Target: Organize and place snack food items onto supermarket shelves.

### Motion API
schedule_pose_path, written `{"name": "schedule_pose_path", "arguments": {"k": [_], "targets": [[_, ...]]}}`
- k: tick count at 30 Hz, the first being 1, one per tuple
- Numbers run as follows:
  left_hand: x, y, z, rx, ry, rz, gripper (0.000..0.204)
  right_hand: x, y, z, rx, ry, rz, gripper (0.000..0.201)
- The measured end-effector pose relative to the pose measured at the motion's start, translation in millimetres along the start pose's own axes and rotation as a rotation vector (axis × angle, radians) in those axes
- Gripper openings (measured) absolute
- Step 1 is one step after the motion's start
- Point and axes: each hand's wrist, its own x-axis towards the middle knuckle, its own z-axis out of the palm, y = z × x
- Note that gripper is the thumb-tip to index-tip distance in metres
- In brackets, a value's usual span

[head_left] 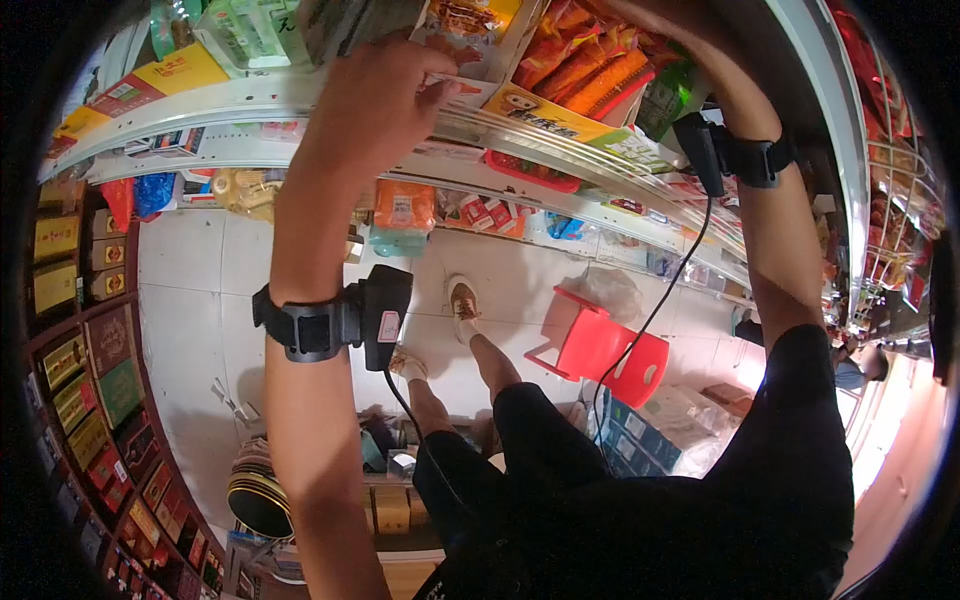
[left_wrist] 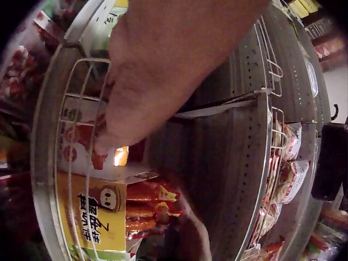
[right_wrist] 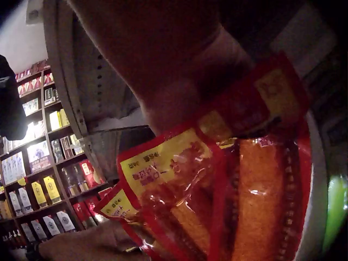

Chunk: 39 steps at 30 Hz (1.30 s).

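Observation:
At the shelf's front, my left hand (head_left: pixel 385 100) grips the near edge of a white cardboard display box (head_left: pixel 470 92), fingers curled and thumb against its side. The left wrist view shows the same hand (left_wrist: pixel 147 103) over that box (left_wrist: pixel 81 136). Beside it stands a yellow display box (left_wrist: pixel 98 212) filled with orange snack packets (head_left: pixel 590 75). My right hand (right_wrist: pixel 176 106) reaches in behind these red-edged packets (right_wrist: pixel 255 196), which hide its fingers; I cannot tell whether it holds one.
A white metal shelf edge (head_left: pixel 250 95) and a wire rail (left_wrist: pixel 81 61) run along the front. Lower shelves carry more packaged goods. Below are a red plastic chair (head_left: pixel 600 350) and a blue carton (head_left: pixel 635 445). Wooden shelving (head_left: pixel 95 340) with boxes lines the left.

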Motion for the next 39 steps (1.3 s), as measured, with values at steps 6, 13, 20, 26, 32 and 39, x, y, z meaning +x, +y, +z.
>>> {"name": "schedule_pose_path", "arguments": {"k": [6,13,20,26,32,39], "targets": [[-2,9,5,-0.019,0.089,-0.019,0.043,-1,-2,1,-0.039,-0.041,0.198,0.035],[-78,48,27,-0.057,0.531,-0.095,0.050,-53,-71,-17,0.164,-0.051,0.469,0.047],[-352,27,187,-0.544,-0.239,-0.931,0.019,-218,-162,189,0.628,-0.614,-0.119,0.022],[-518,32,295,-0.782,-0.094,-1.583,0.017,-329,-162,521,0.403,-1.051,0.172,0.039],[-590,47,383,-1.100,0.292,-1.688,0.019,-330,-234,727,0.540,-0.750,0.176,0.060],[-609,9,390,-1.290,0.395,-1.786,0.021,-246,-325,861,0.358,-0.669,0.134,0.058]]}}
